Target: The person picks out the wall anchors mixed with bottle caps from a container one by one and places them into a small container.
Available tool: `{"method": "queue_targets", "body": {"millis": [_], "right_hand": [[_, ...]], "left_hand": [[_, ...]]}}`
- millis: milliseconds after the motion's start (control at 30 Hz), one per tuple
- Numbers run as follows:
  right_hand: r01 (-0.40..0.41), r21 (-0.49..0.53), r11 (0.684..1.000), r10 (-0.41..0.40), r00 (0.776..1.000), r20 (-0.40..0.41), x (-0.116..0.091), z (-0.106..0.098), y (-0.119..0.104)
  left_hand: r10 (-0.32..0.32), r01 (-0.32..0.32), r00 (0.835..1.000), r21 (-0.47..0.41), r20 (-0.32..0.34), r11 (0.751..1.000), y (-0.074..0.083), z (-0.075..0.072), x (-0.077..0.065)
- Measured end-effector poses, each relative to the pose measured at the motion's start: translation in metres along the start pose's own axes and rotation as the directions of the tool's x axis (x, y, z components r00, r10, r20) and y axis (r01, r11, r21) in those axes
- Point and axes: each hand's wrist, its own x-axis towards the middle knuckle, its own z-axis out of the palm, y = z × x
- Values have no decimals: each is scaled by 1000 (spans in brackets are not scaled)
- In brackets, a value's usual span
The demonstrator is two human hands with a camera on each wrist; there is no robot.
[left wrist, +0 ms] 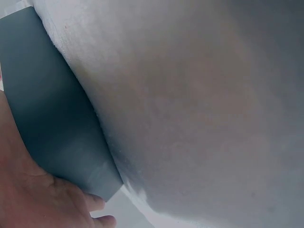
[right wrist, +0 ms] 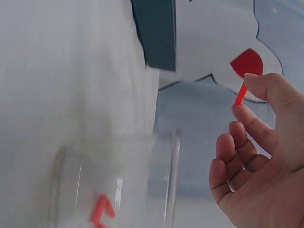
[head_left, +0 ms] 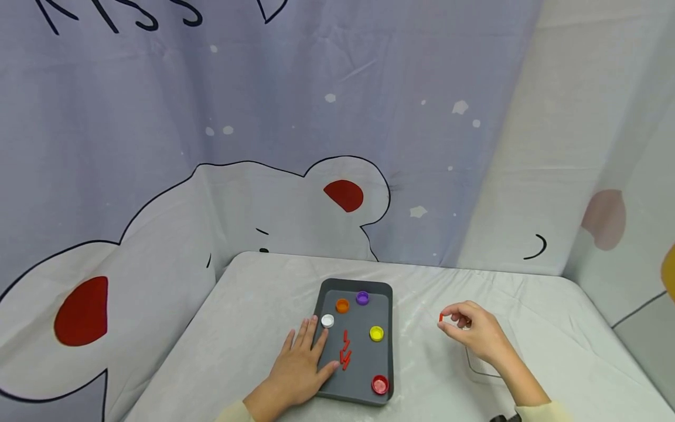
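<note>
My right hand [head_left: 477, 333] pinches a small red stick [right wrist: 241, 94] end to end between thumb and index finger, raised above the table to the right of the grey tray [head_left: 364, 394]. The other fingers of that hand are loosely bent. With fingers spread straight, my left hand [head_left: 299, 369] rests along the tray's left rim. Several red sticks [head_left: 346, 355] lie loose on the tray floor, just right of the left hand's fingers. In the right wrist view, a clear plastic container [right wrist: 173, 175] below the right hand has red sticks [right wrist: 100, 209] inside.
Around the sticks in the tray stand small round cups: white [head_left: 327, 320], orange [head_left: 342, 305], purple [head_left: 362, 298], yellow [head_left: 377, 333] and red [head_left: 380, 384]. A white cloth [head_left: 253, 305] covers the table. Behind it hangs a printed curtain [head_left: 295, 105].
</note>
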Motion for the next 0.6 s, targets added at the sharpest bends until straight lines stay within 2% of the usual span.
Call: {"method": "queue_targets", "body": {"millis": [167,467,600], "right_hand": [[-51,-33,998,51,999,3,-4,-13,12],[-44,-103,994,35,996,-79,-10,-26,38],[-68,-116,991,59,995,-82,-13,-30,49]], "left_hand": [[-1,1,1000,14,-2,1000,0,0,-1],[-8,8,1000,-4,14,1000,1,-2,-1],[-9,9,1000,-4,22,1000,0,-2,-1]]}}
